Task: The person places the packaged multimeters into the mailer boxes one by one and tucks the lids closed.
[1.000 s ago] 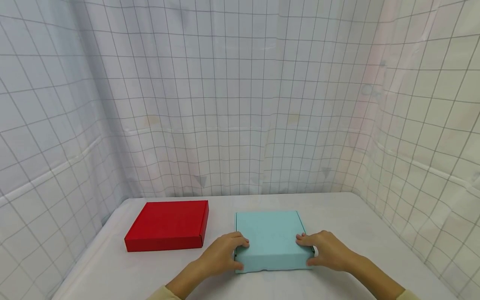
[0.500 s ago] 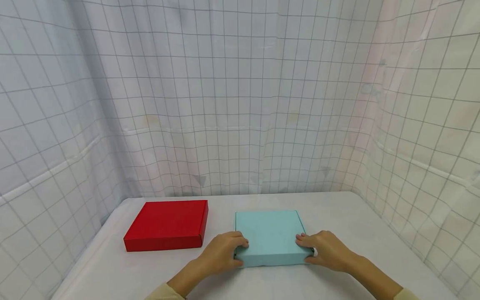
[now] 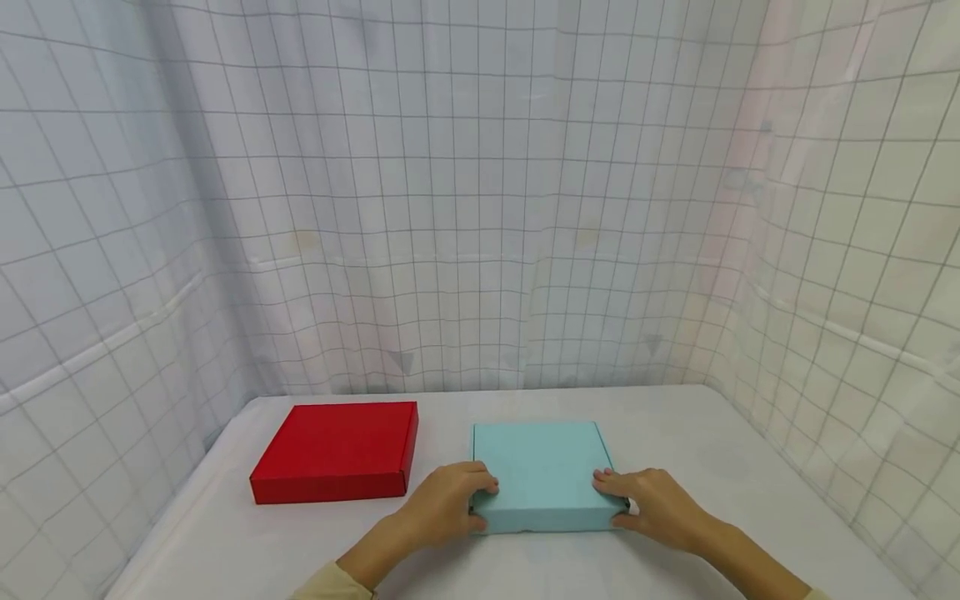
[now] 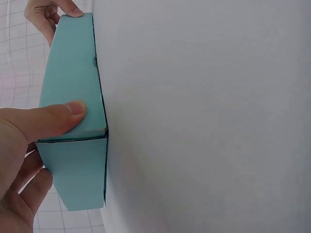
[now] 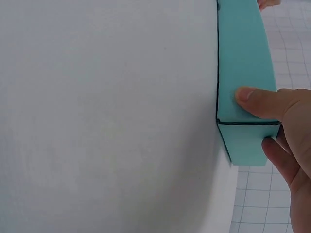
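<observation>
A light blue flat cardboard box (image 3: 542,467) lies on the table with its lid down. My left hand (image 3: 447,503) grips its near left corner, the thumb on the front face and the fingers on the side and lid edge. At the near right corner my right hand (image 3: 654,505) holds the box the same way. In the left wrist view the front panel (image 4: 73,63) sits nearly flush, with a thin dark seam along its bottom edge. The right wrist view shows my right thumb (image 5: 257,101) pressing that front panel.
A closed red flat box (image 3: 337,450) lies to the left on the white-covered table (image 3: 675,425). White curtains with a grid pattern (image 3: 480,208) surround the table at the back and both sides.
The front flap of the blue box's lid, sticking out at the bottom one second ago, has swung in flush with the front. Both hands have stayed at the corners, thumbs shifting only slightly.
</observation>
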Motion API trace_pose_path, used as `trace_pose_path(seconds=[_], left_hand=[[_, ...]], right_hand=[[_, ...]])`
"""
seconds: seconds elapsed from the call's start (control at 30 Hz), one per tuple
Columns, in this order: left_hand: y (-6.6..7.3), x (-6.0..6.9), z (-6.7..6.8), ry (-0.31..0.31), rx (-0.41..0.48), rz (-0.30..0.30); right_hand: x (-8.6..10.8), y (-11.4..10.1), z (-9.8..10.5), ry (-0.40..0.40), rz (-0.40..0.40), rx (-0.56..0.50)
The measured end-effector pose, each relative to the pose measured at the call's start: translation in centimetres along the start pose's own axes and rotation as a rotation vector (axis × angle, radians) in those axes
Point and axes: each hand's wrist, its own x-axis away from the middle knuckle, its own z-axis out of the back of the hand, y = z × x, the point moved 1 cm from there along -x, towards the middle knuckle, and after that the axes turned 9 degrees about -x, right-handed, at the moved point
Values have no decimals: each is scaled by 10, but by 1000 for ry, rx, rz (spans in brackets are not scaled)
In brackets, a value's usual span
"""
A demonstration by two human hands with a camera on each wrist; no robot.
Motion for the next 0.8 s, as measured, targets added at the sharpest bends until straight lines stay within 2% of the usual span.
trace_pose_path(seconds=[0.13, 0.2, 0.3, 0.4, 0.47, 0.53, 0.6, 0.7, 0.8], left_hand=[[-2, 1, 0, -12, 63, 12], [-5, 2, 0, -7, 137, 28], [-10, 3, 0, 25, 285, 94], [-13, 7, -2, 78, 438, 228], [-13, 10, -3, 98, 552, 362], [-14, 14, -5, 88, 661, 493], [-14, 16, -5, 49, 771, 590], [-14, 19, -6, -20, 916, 672], [-13, 22, -8, -39, 1032, 700]], right_hand=[[3, 3, 2, 6, -69, -167], [1, 3, 6, 23, -86, -260], [-3, 4, 12, 63, -115, -357], [-2, 7, 13, 95, -201, -419], [0, 11, 11, 99, -277, -473], [2, 14, 9, 85, -363, -553], [4, 14, 8, 67, -434, -646], [5, 14, 5, 68, -534, -787], [5, 15, 3, 92, -581, -875]])
